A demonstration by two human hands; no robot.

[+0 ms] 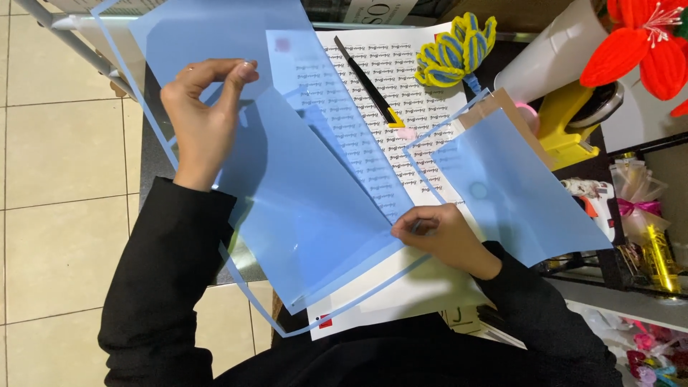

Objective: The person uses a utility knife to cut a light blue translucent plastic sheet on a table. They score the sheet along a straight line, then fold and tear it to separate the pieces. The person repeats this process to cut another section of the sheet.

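Pale floor tiles [57, 179] show at the left of a dark surface [154, 154] that carries a white printed sheet [401, 93] and a crowd of craft things. On that sheet lies a black utility knife [367, 84] with a yellow end, and just above it a yellow and blue pipe-cleaner flower [453, 49]. At the right stand a yellow tape dispenser [566, 129], a white cone [552, 50] and a red fuzzy flower [645, 50]. The left hand [201, 118] is raised over the left of the surface, its thumb and fingertips pinched on the upper part of a large translucent blue sheet [308, 215] that slopes down toward the person's body. The right hand [444, 236] rests low near the middle, its grip closed on the lower right edge of that same sheet. A second blue sheet [516, 193] lies just to the right of the right hand, over the printed sheet's edge. Both arms wear black sleeves [165, 287].
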